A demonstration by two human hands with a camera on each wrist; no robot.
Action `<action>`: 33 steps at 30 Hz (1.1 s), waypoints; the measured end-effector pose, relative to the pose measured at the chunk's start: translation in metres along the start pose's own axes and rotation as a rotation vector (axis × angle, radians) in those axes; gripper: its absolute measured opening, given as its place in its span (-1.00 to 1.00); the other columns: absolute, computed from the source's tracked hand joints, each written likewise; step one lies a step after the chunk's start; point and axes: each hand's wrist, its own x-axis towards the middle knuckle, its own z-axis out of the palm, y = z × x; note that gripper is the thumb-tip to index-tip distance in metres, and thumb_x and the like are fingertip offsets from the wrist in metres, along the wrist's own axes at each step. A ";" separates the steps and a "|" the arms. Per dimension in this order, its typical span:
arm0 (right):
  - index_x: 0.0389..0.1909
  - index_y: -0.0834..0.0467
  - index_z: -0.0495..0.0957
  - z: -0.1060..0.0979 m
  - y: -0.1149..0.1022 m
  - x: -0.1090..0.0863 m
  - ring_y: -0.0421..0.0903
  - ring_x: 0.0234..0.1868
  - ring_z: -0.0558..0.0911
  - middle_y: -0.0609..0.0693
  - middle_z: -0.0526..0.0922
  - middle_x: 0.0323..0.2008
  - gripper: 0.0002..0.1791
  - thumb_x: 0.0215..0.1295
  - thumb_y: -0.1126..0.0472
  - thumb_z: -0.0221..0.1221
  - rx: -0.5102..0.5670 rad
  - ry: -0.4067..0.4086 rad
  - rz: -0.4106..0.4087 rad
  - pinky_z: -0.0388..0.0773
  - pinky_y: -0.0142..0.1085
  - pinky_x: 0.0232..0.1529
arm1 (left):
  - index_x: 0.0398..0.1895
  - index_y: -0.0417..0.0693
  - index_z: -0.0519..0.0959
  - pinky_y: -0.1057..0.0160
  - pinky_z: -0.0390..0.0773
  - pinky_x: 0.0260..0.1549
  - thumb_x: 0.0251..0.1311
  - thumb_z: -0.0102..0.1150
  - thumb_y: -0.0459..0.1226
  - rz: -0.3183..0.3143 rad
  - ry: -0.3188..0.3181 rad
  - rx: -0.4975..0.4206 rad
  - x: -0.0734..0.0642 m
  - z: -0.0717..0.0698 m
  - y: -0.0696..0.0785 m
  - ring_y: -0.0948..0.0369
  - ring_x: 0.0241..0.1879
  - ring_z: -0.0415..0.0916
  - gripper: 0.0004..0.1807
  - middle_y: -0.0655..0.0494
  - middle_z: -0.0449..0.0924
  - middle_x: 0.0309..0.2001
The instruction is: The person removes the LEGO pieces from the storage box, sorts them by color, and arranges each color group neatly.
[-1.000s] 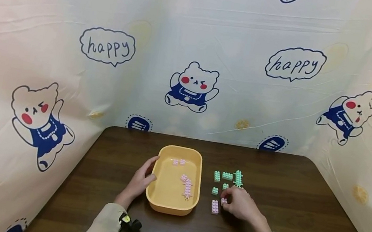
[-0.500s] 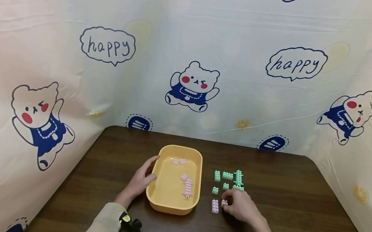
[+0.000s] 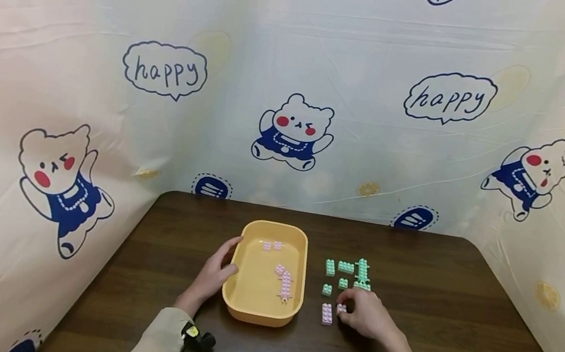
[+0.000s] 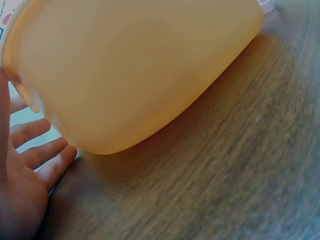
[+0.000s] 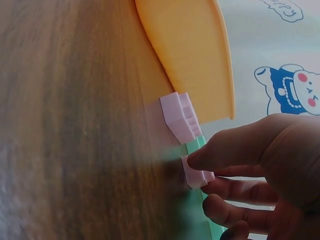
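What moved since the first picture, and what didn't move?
The small pink studded plastic brick pinched by the right hand moved slightly toward the person and rightward, together with that hand. The left hand stayed touching the yellow rounded plastic tray; the green studded plastic bricks stayed put.

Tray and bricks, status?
Left hand against tray. Right hand pinching small pink brick. Bigger pink brick between that brick and tray.

Pink brick (image 5: 194, 176) in right hand (image 3: 367, 312)
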 end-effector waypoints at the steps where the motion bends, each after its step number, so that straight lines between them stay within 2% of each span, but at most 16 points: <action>1: -0.38 -0.03 0.65 0.000 0.000 0.000 -0.17 -0.29 0.55 -0.19 0.61 -0.32 -0.83 -0.05 0.20 0.36 -0.002 0.001 0.000 0.50 -0.18 -0.23 | 0.48 -0.16 0.14 -0.01 0.42 0.14 0.17 -0.04 -0.53 0.004 0.001 -0.002 0.000 0.000 0.000 -0.19 0.34 0.27 -0.26 -0.28 0.16 0.44; 15: -0.36 -0.01 0.66 0.000 0.002 -0.001 -0.16 -0.23 0.59 -0.19 0.64 -0.30 -0.82 -0.05 0.20 0.38 -0.017 0.010 -0.032 0.52 -0.18 -0.18 | 0.48 -0.15 0.14 0.07 0.47 0.08 0.18 -0.05 -0.52 0.002 -0.001 -0.008 -0.001 0.000 -0.001 -0.19 0.33 0.28 -0.27 -0.28 0.17 0.43; 21: -0.37 -0.03 0.66 -0.005 0.002 -0.001 -0.18 -0.25 0.59 -0.19 0.65 -0.33 -0.82 -0.05 0.19 0.39 0.002 0.009 -0.034 0.51 -0.18 -0.19 | 0.49 -0.13 0.14 0.08 0.48 0.08 0.19 -0.05 -0.52 -0.008 -0.001 -0.001 0.000 0.000 0.000 -0.19 0.32 0.30 -0.27 -0.27 0.16 0.44; 26: -0.34 -0.01 0.67 -0.012 0.002 0.004 -0.14 -0.23 0.62 -0.17 0.68 -0.31 -0.81 -0.04 0.17 0.40 0.008 0.038 -0.052 0.52 -0.18 -0.17 | 0.49 -0.12 0.14 0.08 0.48 0.08 0.19 -0.05 -0.51 -0.021 0.000 -0.006 -0.001 0.000 0.001 -0.18 0.32 0.30 -0.27 -0.26 0.16 0.45; 33: -0.28 0.10 0.68 -0.024 -0.009 0.019 -0.17 -0.41 0.56 -0.08 0.69 -0.34 -0.82 0.04 0.20 0.34 0.068 0.064 -0.085 0.47 -0.31 -0.37 | 0.48 -0.15 0.14 0.09 0.49 0.07 0.18 -0.05 -0.52 -0.002 -0.001 -0.010 -0.001 0.000 0.000 -0.18 0.32 0.31 -0.27 -0.28 0.17 0.43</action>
